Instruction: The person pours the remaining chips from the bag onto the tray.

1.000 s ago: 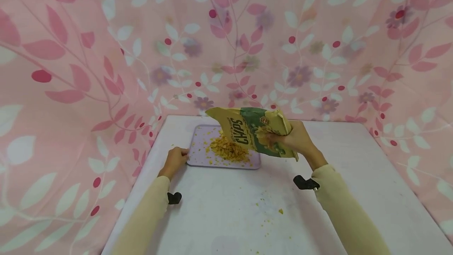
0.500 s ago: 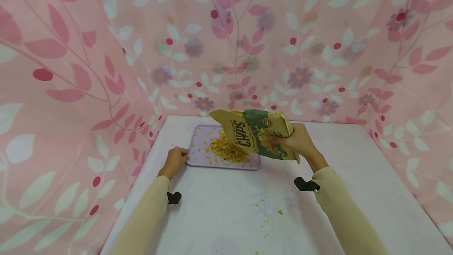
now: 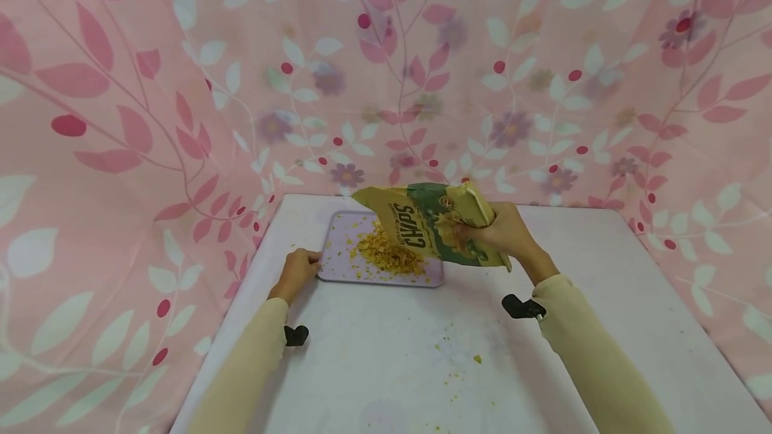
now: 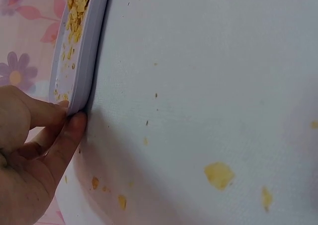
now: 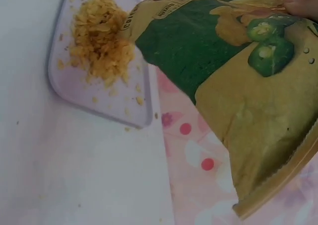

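A shallow lilac tray [image 3: 339, 236] lies toward the back of the white table, a heap of crushed chips [image 3: 389, 256] on it. At the tray's left edge my left hand [image 3: 295, 273] pinches the rim; in the left wrist view the thumb and fingers meet at the tray's corner [image 4: 82, 81]. My right hand [image 3: 506, 233] grips a yellow and green chip bag [image 3: 431, 209] by its sealed end. The bag is tilted, its mouth end low over the heap and overlapping it in the head view. In the right wrist view the bag [image 5: 198, 56] covers most of the hand.
Loose crumbs and a larger chip piece [image 3: 478, 359] lie on the white table [image 3: 362, 367] in front of the tray. Pink floral cloth [image 3: 398, 86] hangs behind and at both sides. Black wrist mounts [image 3: 523, 307] stick out by the sleeves.
The chip bag and right hand dipped slightly half a second ago and are now a little higher and further left again. The left hand stays at the tray's edge.
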Available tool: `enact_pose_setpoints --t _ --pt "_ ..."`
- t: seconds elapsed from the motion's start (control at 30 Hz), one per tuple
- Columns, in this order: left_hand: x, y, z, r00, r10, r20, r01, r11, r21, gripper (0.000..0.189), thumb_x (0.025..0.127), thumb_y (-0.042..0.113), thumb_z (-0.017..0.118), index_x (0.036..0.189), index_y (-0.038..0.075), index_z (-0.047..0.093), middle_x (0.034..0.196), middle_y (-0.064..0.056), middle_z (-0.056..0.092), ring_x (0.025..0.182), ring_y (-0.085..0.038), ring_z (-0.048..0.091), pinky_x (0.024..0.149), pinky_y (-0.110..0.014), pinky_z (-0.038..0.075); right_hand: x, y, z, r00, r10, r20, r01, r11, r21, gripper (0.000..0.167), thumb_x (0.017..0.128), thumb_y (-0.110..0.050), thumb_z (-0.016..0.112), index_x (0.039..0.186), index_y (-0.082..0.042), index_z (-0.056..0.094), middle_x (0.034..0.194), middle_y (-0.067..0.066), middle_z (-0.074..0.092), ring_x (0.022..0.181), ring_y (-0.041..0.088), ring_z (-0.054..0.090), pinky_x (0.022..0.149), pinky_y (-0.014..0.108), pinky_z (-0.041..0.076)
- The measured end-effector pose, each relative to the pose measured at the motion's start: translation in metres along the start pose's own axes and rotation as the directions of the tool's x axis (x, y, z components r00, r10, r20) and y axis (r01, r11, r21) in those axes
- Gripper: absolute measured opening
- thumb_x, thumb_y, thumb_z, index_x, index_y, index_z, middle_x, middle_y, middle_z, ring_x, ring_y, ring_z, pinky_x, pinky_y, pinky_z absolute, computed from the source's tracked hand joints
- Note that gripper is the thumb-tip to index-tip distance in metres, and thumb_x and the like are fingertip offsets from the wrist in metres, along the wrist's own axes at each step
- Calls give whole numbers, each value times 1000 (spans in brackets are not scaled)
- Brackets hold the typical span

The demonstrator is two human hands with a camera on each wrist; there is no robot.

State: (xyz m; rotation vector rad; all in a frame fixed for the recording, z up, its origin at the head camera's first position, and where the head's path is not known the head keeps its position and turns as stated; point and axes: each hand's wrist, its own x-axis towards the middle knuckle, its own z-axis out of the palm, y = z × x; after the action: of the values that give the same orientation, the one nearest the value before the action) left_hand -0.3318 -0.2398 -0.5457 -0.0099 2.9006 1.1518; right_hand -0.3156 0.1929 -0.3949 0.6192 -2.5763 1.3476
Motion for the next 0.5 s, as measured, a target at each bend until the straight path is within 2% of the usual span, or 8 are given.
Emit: enact_pose_setpoints --t 0.13,0.23,0.37,0.5 --pt "1 -1 0 1000 -17 15 17 1000 1 32 88 -2 64 120 -7 64 121 -22 63 101 -25 57 79 -34 50 1 -1 -1 996 -16 -82 21 997 71 32 75 -17 85 101 -3 71 89 13 73 76 22 69 66 35 55" --pt "1 -3 1 1000 -21 16 21 1000 3 32 88 -2 64 120 -7 65 121 -22 63 101 -24 57 78 -33 49 1 -8 -1 997 -30 -77 35 997 71 31 75 -11 84 101 0 71 89 15 73 76 24 69 66 35 55" --pt "2 -2 1 1000 -14 4 14 1000 3 32 88 -2 65 119 -6 65 120 -22 64 101 -24 57 78 -33 49 -3 -26 -2 999 -7 -34 8 1000 25 30 75 -9 83 100 4 71 90 18 73 78 27 70 65 36 56" --pt "2 0 -1 1000 -2 0 2 1000 4 31 87 -2 65 118 -7 65 120 -22 64 100 -25 58 79 -35 50 -4 -36 -7 998 -3 -59 5 999 38 30 76 -6 82 101 5 71 90 20 72 78 28 70 66 37 56"
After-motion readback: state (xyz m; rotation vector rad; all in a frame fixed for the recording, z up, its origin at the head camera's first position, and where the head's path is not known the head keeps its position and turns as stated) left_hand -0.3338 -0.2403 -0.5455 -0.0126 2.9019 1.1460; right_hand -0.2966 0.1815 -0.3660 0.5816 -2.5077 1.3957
